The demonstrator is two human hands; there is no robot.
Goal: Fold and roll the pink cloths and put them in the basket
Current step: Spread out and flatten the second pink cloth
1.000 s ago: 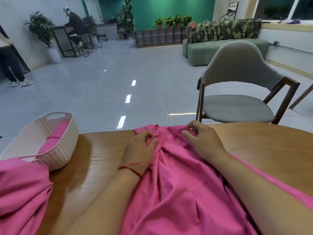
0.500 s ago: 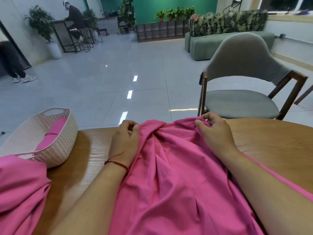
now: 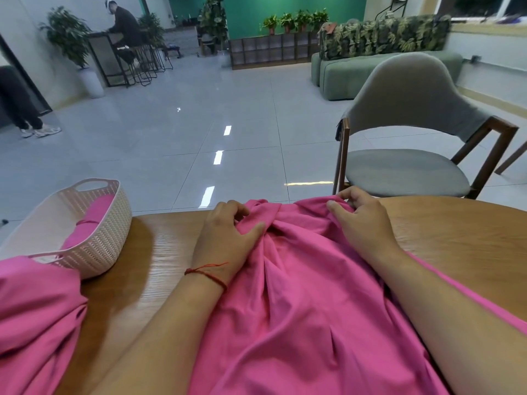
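I saw pink cloth (image 3: 299, 309) draped over table (image 3: 456, 238), long axis running near to far, bunched at far edge. Left hand (image 3: 228, 232) gripped that bunched edge, fingers curled over it, thumb on fabric. Right hand (image 3: 362, 220) pinched same edge further right. Both hands sat at far end; cloth body lay near of them, between forearms. Basket (image 3: 108, 240) stood left, closer to left hand, rolled cloth (image 3: 91, 220) inside. Pink heap (image 3: 34, 309) lay near left. I read no brand, label or writing.

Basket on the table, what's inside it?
One rolled pink cloth lies inside the basket. The basket's near wall hides the roll's lower end and the floor, so whether more lie there cannot be told.
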